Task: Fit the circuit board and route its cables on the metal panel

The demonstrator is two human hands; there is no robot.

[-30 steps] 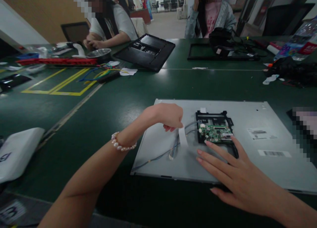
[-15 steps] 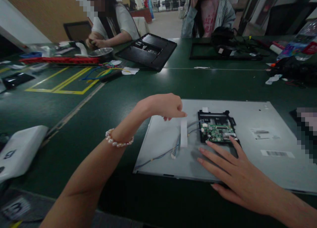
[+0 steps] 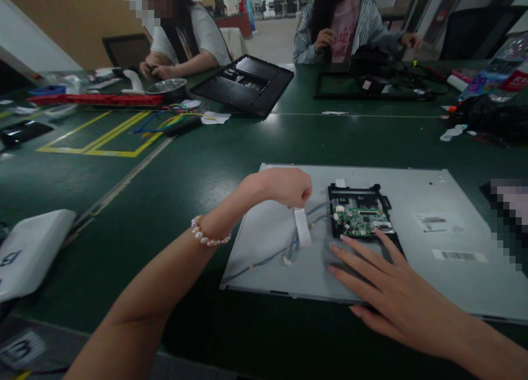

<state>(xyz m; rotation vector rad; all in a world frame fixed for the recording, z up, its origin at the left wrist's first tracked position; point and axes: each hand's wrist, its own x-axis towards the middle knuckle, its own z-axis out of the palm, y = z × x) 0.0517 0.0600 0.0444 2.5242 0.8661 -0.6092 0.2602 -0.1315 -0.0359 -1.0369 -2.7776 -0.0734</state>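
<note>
A flat grey metal panel [image 3: 416, 281] lies on the table, with a black plastic bracket [image 3: 356, 191] holding a green circuit board [image 3: 358, 221]. Bundled grey-blue wires [image 3: 270, 258] run from the board towards the panel's left corner. Over the wires hangs a white tape strip [image 3: 304, 232], tilted, its upper end pinched in the closed fingers of my left hand [image 3: 284, 186]. How much of the strip sticks to the panel I cannot tell. My right hand [image 3: 391, 292] is open, fingers spread over the panel's near edge, fingertips close to the board's lower edge.
A large black plastic housing [image 3: 251, 86] rests tilted at the back. Left of it are coloured wires [image 3: 173, 124] and a red strip [image 3: 99, 99]. A white device [image 3: 35, 253] stands at the left. Two people sit opposite, near a black frame [image 3: 330, 88].
My left hand has moved slightly down and right, and its fingers have closed on the tape's top end. The strip now leans. My right hand has barely moved.
</note>
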